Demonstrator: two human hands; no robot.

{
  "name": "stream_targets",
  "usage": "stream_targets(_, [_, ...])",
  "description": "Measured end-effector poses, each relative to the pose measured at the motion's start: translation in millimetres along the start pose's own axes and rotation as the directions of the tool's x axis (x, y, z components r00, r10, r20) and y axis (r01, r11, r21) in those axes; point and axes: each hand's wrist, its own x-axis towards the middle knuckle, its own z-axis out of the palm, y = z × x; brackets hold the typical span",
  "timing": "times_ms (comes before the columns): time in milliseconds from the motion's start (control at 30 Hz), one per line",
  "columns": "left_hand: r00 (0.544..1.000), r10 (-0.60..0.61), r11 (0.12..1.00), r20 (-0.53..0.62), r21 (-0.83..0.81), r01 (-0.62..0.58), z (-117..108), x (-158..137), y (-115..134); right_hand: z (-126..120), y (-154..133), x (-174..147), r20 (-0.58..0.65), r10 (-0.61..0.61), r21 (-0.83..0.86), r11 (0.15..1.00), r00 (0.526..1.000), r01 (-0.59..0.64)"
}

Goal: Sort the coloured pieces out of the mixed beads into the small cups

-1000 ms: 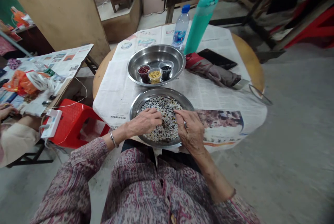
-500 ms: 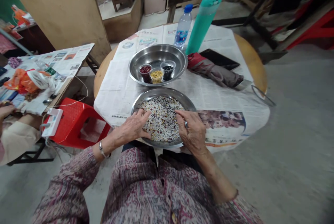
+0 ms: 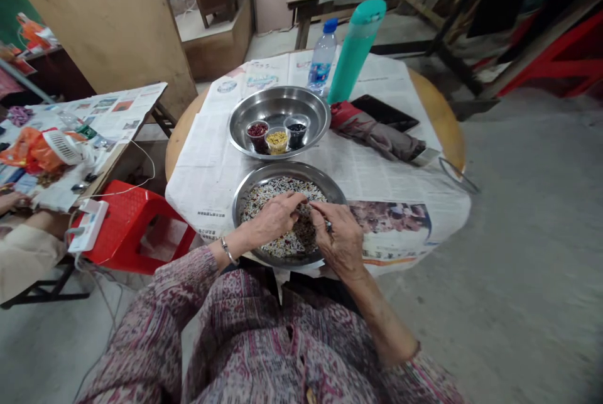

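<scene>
A steel basin near the table's front edge holds white rice mixed with dark, red and yellow grains and beans. Over its middle, my left hand reaches in from the left, fingers bent and closed at the tips. Facing it, my right hand pinches thumb and forefinger together. The fingertips of both hands nearly meet; whatever lies between them is too small to make out. Behind stands a second steel basin with three clear cups: red beans, yellow beans and black beans.
Newspaper covers the round table. Toward the back right are a water bottle, a tall teal bottle, a folded umbrella and a dark flat object. At left, a red stool carries a power strip; a co-worker's hand shows beyond.
My left hand has moved right, across the grains, until its fingertips are close to my right hand's. Both hands have gone from apart to closed together over the basin. The view has shifted slightly.
</scene>
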Motion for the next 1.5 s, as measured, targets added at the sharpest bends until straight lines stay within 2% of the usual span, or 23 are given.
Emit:
stream_targets(167, [0.997, 0.014, 0.968, 0.07, 0.248, -0.031, 0.5, 11.7, 6.0, -0.3, -1.6, 1.1, -0.003, 0.0, 0.003, 1.0, 1.0, 0.0])
stream_targets(300, [0.981, 0.114, 0.944, 0.158, 0.289, -0.157, 4.0, -5.3, 5.2, -0.4, -1.3, 0.8, -0.014, -0.007, 0.014, 1.0, 1.0, 0.007])
stream_targets(400, [0.967, 0.162, 0.93, 0.197, 0.297, -0.216, -3.0, -23.7, 0.5, -0.1, -0.3, 0.3, -0.019, -0.02, 0.012, 1.0, 1.0, 0.02])
stream_targets(500, [0.979, 0.114, 0.934, 0.171, 0.318, -0.164, -15.7, -37.3, -7.1, 0.2, 0.2, 0.3, -0.026, -0.023, 0.014, 1.0, 0.999, 0.024])
stream_targets(633, [0.997, -0.027, 0.947, 0.073, 0.321, 0.002, -25.2, -43.4, -13.5, -0.1, -0.5, 0.6, -0.035, -0.022, 0.013, 1.0, 0.999, 0.022])
stream_targets(733, [0.99, -0.113, 0.946, 0.079, 0.315, 0.083, -26.3, -42.5, -10.7, -0.3, -0.4, 0.4, -0.036, -0.024, 0.008, 1.0, 0.999, 0.024])
stream_targets(867, [0.995, -0.092, 0.948, 0.045, 0.309, 0.073, -27.0, -40.3, -5.5, 0.1, 0.9, -0.2, -0.029, -0.027, 0.012, 1.0, 0.999, 0.028])
stream_targets(1067, [0.999, -0.03, 0.973, 0.028, 0.23, 0.023, -28.0, -37.0, -12.7, 0.4, 0.4, -0.7, -0.009, -0.02, 0.009, 1.0, 1.0, 0.02])
stream_targets(1200, [0.986, 0.056, 0.991, -0.157, 0.132, -0.035, -46.1, -20.8, -15.0, 0.0, -0.2, -0.4, -0.009, -0.025, 0.007, 1.0, 1.0, 0.025])
stream_targets(1300, [0.953, 0.046, 0.991, -0.299, 0.131, -0.007, -71.4, 4.5, -21.7, 0.2, -0.3, 0.0, -0.014, -0.031, 0.01, 0.999, 0.999, 0.031])
stream_targets(1367, [0.937, -0.005, 0.987, -0.348, 0.147, 0.059, -87.8, 25.7, -31.4, 0.4, -0.2, 0.4, -0.014, -0.034, 0.011, 0.999, 0.999, 0.034])
stream_targets(1500, [0.933, -0.094, 0.96, -0.348, 0.217, 0.178, -105.4, 68.7, -56.9, 0.5, -0.5, 1.2, -0.012, -0.039, 0.022, 0.999, 0.999, 0.039])
